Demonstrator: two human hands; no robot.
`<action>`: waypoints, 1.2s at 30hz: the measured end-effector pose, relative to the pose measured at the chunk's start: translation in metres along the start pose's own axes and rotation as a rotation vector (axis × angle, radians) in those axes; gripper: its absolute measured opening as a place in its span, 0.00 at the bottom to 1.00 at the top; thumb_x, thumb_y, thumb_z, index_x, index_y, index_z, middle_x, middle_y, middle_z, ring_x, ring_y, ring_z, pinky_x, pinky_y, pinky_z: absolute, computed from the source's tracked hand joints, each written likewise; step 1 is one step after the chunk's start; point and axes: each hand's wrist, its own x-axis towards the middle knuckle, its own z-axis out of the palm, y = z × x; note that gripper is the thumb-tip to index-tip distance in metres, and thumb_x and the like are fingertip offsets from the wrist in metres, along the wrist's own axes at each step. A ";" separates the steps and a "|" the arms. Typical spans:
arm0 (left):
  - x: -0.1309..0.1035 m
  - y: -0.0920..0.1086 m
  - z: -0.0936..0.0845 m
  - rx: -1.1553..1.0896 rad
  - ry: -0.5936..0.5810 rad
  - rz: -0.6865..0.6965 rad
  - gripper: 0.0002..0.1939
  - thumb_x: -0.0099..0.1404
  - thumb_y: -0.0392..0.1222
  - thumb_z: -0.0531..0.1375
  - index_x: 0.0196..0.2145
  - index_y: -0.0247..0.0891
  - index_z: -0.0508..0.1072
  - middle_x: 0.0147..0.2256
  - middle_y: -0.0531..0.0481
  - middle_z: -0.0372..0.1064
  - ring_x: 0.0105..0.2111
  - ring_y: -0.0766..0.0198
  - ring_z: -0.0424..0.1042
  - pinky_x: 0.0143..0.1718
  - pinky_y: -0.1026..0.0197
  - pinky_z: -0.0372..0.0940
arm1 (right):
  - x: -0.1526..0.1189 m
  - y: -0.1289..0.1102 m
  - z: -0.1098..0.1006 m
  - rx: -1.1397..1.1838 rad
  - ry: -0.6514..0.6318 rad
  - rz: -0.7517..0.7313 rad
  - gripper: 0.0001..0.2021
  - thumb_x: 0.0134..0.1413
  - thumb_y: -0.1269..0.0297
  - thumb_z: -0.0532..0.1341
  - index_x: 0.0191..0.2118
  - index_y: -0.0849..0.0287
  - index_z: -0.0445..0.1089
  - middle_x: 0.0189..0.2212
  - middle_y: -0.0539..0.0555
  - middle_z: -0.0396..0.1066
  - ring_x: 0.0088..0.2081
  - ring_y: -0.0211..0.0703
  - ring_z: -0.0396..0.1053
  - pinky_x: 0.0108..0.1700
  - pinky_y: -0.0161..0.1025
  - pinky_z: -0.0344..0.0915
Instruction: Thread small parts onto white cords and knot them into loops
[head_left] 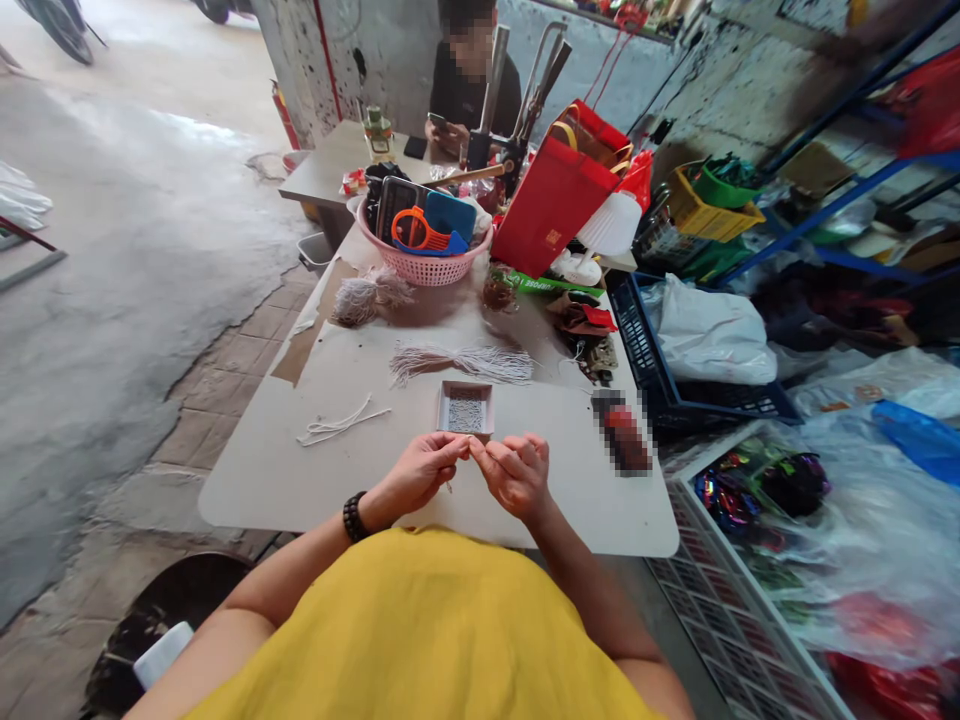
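Note:
My left hand [433,468] and my right hand [516,476] meet just in front of a small open box [443,425]. Each is closed in a pinch, thumb against finger, and the fingertips nearly touch. What they pinch is too small to make out; a tiny thin end [449,487] shows below the left fingers. Many small silvery pieces [466,411] fill the box. Behind it a bundle of white cords [461,363] lies across the table. A few loose white cords [341,426] rest to the left of the box.
On the table [262,490] stand a pink basket [435,268] full of tools and a red paper bag [559,190]. A tied cord bundle [367,297] lies at the back left. Crates [637,340] crowd the right side. A person [469,90] sits beyond with a phone.

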 end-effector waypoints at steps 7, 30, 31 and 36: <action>-0.001 -0.001 0.007 -0.174 0.080 -0.033 0.22 0.41 0.48 0.76 0.25 0.32 0.71 0.20 0.59 0.61 0.17 0.80 0.52 0.16 0.74 0.49 | 0.009 -0.021 0.002 0.099 0.083 0.323 0.07 0.56 0.71 0.66 0.40 0.54 0.73 0.26 0.48 0.73 0.30 0.38 0.68 0.44 0.43 0.56; 0.006 -0.013 -0.015 0.723 0.179 0.773 0.10 0.63 0.46 0.62 0.30 0.39 0.78 0.28 0.49 0.76 0.28 0.64 0.73 0.32 0.64 0.68 | 0.015 -0.024 0.001 0.076 -0.156 0.495 0.06 0.64 0.67 0.57 0.38 0.57 0.72 0.32 0.52 0.75 0.34 0.40 0.69 0.45 0.43 0.52; 0.006 -0.011 -0.016 0.751 0.153 0.783 0.10 0.63 0.46 0.61 0.30 0.39 0.78 0.28 0.49 0.76 0.28 0.64 0.73 0.33 0.64 0.68 | 0.014 -0.022 0.001 0.088 -0.169 0.488 0.07 0.64 0.67 0.57 0.38 0.57 0.73 0.32 0.52 0.75 0.34 0.40 0.69 0.45 0.43 0.52; 0.010 -0.006 -0.021 0.727 0.043 0.657 0.12 0.61 0.50 0.63 0.29 0.39 0.80 0.28 0.47 0.78 0.28 0.62 0.74 0.32 0.64 0.67 | 0.009 -0.012 0.001 0.229 -0.198 0.500 0.07 0.62 0.68 0.60 0.39 0.54 0.76 0.32 0.50 0.76 0.35 0.39 0.71 0.46 0.44 0.53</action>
